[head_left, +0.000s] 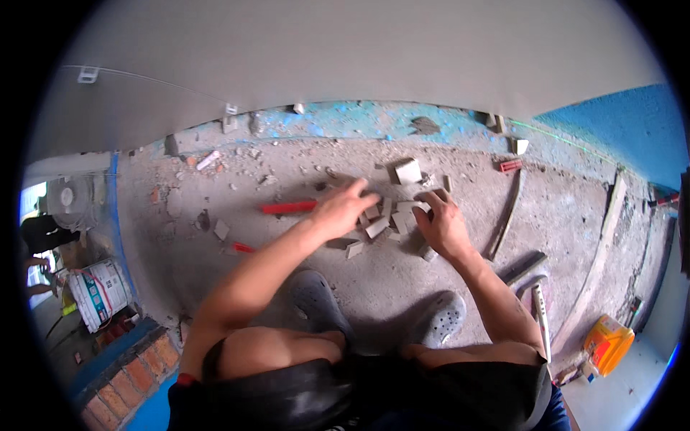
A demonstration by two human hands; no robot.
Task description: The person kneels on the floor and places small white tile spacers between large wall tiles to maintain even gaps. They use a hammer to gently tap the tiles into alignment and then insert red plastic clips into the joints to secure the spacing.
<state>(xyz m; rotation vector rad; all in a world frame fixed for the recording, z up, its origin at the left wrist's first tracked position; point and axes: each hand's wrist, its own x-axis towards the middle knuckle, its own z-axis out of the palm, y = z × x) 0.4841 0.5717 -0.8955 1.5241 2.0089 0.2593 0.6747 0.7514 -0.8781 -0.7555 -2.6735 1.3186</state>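
My left hand (343, 210) reaches over a pile of beige-grey tile offcuts (376, 227), its fingers spread and bent. My right hand (440, 219) is at the right side of the same pile, fingers curved apart near the pieces; whether it touches one is hard to tell. A squarer pale block (407, 172) lies just beyond both hands. A red plastic bar (284, 207) rests on the concrete floor (187, 251) left of my left hand, with a smaller red piece (241, 247) below it.
Rubble lines the blue-stained wall base (323, 121). Wooden strips (504, 223) and a yellow bucket (608, 345) lie rightward. At left are a brick ledge (133, 373), a white sack (99, 293) and a partly visible person (44, 233). My grey clogs (440, 320) are below the pile.
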